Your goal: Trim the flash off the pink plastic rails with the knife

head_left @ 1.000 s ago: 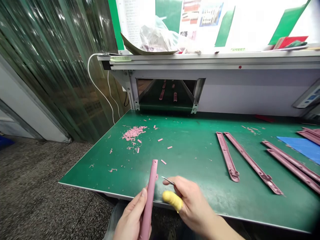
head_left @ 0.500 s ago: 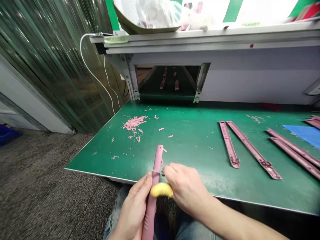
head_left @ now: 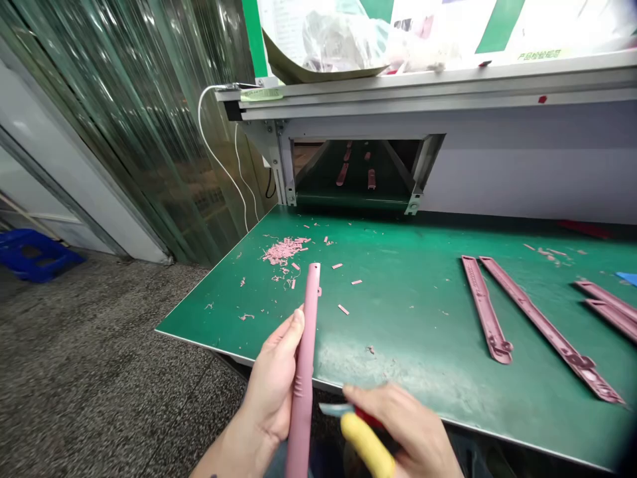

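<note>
My left hand (head_left: 271, 392) is closed round a long pink plastic strip (head_left: 306, 358), which points up and away over the near edge of the green table (head_left: 398, 318). My right hand (head_left: 403, 438), with a yellow cot on one finger, grips a small knife (head_left: 338, 410) with a red handle. Its blade sits just right of the strip's lower part, apart from it. The right hand is slightly blurred.
Pink shavings (head_left: 283, 251) lie in a heap at the table's far left. Several finished pink strips (head_left: 485, 309) lie to the right. A conveyor opening (head_left: 358, 172) at the back carries more pink pieces. Clear curtain strips (head_left: 149, 119) hang on the left.
My right hand has drawn the knife back along the strip, from near its tip down towards me. The left hand has raised the strip a little. The view has shifted left.
</note>
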A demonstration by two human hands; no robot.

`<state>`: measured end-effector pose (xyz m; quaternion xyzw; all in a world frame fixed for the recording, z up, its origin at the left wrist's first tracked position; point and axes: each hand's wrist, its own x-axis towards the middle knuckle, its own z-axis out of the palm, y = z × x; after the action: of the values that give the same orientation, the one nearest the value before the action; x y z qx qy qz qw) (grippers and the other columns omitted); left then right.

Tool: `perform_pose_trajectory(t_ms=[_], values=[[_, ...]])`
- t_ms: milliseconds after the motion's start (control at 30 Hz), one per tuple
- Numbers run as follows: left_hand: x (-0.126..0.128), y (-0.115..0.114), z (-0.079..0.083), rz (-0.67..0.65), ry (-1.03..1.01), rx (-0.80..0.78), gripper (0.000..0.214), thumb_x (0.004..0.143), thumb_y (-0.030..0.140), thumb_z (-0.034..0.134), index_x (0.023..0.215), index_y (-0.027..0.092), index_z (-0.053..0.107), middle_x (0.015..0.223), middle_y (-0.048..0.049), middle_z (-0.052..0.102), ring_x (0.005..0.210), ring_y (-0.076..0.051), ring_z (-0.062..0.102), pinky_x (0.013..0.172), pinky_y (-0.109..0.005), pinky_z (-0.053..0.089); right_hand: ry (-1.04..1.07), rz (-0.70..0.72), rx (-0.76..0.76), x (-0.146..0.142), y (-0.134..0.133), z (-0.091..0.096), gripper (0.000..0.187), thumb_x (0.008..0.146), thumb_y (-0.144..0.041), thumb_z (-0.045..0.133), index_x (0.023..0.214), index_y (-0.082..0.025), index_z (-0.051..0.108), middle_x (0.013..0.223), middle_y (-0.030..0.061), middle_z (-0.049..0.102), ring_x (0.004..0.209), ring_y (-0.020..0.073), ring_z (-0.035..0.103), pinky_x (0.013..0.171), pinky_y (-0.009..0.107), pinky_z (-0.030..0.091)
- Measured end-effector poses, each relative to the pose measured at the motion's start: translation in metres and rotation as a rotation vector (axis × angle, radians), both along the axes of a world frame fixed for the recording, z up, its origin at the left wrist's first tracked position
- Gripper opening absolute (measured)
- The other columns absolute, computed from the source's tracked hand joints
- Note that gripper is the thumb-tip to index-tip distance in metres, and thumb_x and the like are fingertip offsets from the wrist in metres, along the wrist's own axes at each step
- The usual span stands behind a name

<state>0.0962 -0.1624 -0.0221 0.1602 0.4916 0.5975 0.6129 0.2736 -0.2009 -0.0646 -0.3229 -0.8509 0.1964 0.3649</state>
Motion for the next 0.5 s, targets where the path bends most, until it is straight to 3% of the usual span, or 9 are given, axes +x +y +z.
perform_pose_trajectory(t_ms=[100, 233, 400, 500], values=[[0.006, -0.008, 0.001, -0.006, 0.010, -0.001, 0.024, 0.078, 0.042, 0.070, 0.090, 0.021, 0.069, 0.053, 0.0093, 0.041, 0.038, 0.000, 0.036, 0.037, -0.011, 0.034, 0.142, -0.040, 0.018, -0.006, 0.017, -0.008, 0.027, 0.087, -0.019, 0.064, 0.114, -0.019, 0.061, 0.082, 0.0055, 0.069, 0.069, 0.0171, 0.064, 0.062, 0.028, 0.052], [0.009, -0.013, 0.002, -0.043, 0.002, 0.003, 0.036, 0.076, 0.047, 0.070, 0.103, 0.023, 0.070, 0.050, 0.0100, 0.040, 0.036, -0.001, 0.031, 0.033, -0.012, 0.027, 0.156, -0.070, 0.011, -0.012, 0.016, -0.012, 0.024, 0.085, -0.018, 0.066, 0.109, -0.019, 0.066, 0.078, 0.0050, 0.069, 0.065, 0.0172, 0.063, 0.059, 0.028, 0.050], [0.016, -0.020, 0.004, -0.053, -0.009, 0.029, 0.037, 0.076, 0.042, 0.072, 0.108, 0.023, 0.071, 0.053, 0.0077, 0.049, 0.041, -0.002, 0.039, 0.039, -0.011, 0.034, 0.192, -0.142, 0.027, -0.007, 0.023, 0.003, 0.020, 0.085, -0.018, 0.065, 0.105, -0.018, 0.069, 0.077, 0.0044, 0.070, 0.065, 0.0161, 0.063, 0.059, 0.028, 0.049], [0.022, -0.026, 0.005, -0.072, 0.018, 0.003, 0.040, 0.073, 0.040, 0.074, 0.107, 0.021, 0.072, 0.047, 0.0074, 0.048, 0.036, -0.004, 0.034, 0.035, -0.015, 0.033, 0.205, -0.213, 0.051, -0.003, 0.036, 0.017, 0.017, 0.085, -0.020, 0.065, 0.100, -0.017, 0.071, 0.074, 0.0036, 0.070, 0.062, 0.0153, 0.061, 0.057, 0.027, 0.047]])
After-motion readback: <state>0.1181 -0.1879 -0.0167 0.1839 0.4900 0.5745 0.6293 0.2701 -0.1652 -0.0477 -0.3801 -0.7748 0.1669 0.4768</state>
